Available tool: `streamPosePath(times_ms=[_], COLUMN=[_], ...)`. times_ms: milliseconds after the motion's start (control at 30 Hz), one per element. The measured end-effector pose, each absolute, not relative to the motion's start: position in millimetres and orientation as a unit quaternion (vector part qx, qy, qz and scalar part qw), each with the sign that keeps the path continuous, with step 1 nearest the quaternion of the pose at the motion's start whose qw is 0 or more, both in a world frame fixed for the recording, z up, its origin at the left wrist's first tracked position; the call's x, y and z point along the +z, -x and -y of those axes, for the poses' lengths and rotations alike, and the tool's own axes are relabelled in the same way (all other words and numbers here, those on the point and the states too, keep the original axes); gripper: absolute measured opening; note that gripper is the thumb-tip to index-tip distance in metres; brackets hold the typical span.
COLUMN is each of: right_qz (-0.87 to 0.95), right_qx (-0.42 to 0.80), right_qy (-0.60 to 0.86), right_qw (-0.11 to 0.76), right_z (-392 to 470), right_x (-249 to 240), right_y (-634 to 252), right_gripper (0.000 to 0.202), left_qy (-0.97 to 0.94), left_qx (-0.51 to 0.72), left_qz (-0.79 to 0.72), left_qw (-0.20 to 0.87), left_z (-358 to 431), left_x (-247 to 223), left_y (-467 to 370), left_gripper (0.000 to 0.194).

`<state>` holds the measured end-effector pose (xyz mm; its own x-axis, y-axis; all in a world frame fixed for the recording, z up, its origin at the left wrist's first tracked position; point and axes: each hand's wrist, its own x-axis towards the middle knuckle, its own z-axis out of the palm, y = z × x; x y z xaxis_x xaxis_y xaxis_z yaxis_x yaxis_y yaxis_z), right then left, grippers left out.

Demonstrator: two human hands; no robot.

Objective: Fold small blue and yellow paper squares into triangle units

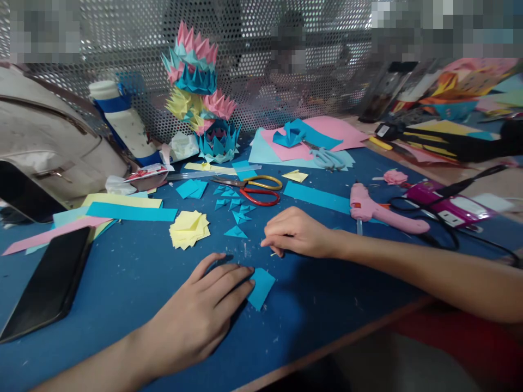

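Blue table [122, 283], perforated panel [273, 98] beyond hands [212, 305]

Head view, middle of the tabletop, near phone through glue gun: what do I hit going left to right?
Near black phone → stack of yellow paper → blue folded triangles → right hand → pink glue gun.
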<state>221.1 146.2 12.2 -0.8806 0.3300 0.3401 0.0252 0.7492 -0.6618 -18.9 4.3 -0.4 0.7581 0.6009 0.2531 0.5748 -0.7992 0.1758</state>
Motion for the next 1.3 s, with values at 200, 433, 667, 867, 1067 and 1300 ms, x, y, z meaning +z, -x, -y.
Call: streamPosePath(times_ms=[200, 433, 667, 867, 1067, 1300], right_qz=[0.915, 0.965, 0.962, 0.943, 0.92, 0.894], right_qx=[0.334, 0.246, 0.215, 0.278, 0.32, 0.322], right_qy=[0.13, -0.016, -0.07, -0.012, 0.127, 0.227], right_qw=[0.183, 0.093, 0.15, 0.184, 0.188, 0.211], right_z=[-145, -142, -144, -141, -131, -118], right_x=[13, 17, 10, 8, 6, 1], right_y=[-221, -218, -219, -217, -214, -212], right_gripper=[0.018, 0.034, 0.014, 0.014, 0.008, 0.006], left_qy=[-0.939, -0.94, -0.93, -0.932, -0.939, -0.923], left_qx=[0.177, 0.205, 0.221, 0.228, 0.216, 0.213], left_qz=[-0.292, -0.272, -0.293, -0.279, -0.266, -0.317], left_qw=[0.03, -0.014, -0.026, -0.033, -0.023, -0.051], left_z=[-4, -3, -5, -4, -4, -3], left_x=[-2, -1, 5, 2, 3, -3], left_y=[19, 16, 14, 15, 15, 13], left_gripper=[0.04, 0.034, 0.035, 0.035, 0.036, 0.033])
